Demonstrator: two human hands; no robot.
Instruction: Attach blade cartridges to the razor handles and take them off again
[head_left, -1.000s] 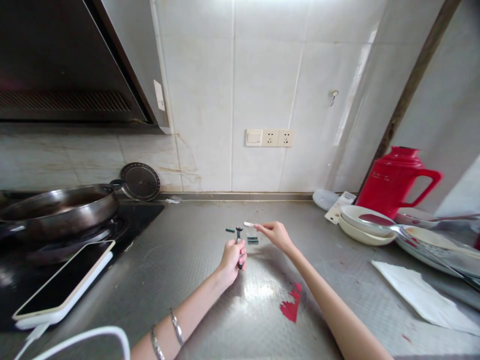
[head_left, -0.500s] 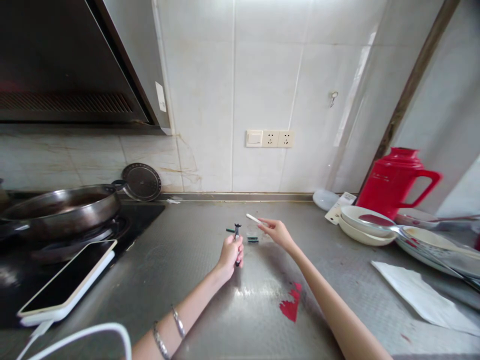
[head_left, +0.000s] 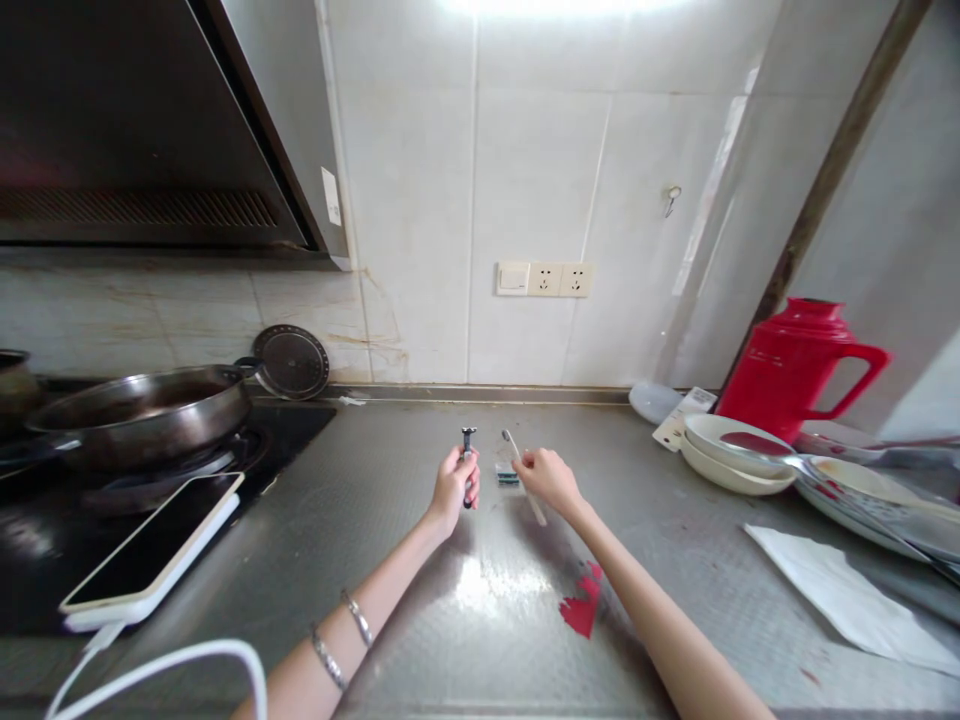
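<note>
My left hand is closed round the dark handle of a razor, which stands upright with its T-shaped head at the top. To its right, my right hand grips a thin white toothbrush by the middle. The brush's dark bristled head points away from me and its handle end slants back toward me. Between the two hands, a small clear case with dark green strips lies flat on the steel counter.
A pan sits on the stove at left, with a charging phone at the stove's edge. Stacked bowls, a red thermos and a white napkin are at right. Near my right forearm is a red patch.
My right hand has turned the toothbrush from pointing left to pointing away, so its dark head shows. The dark green strip beside the razor is no longer visible.
</note>
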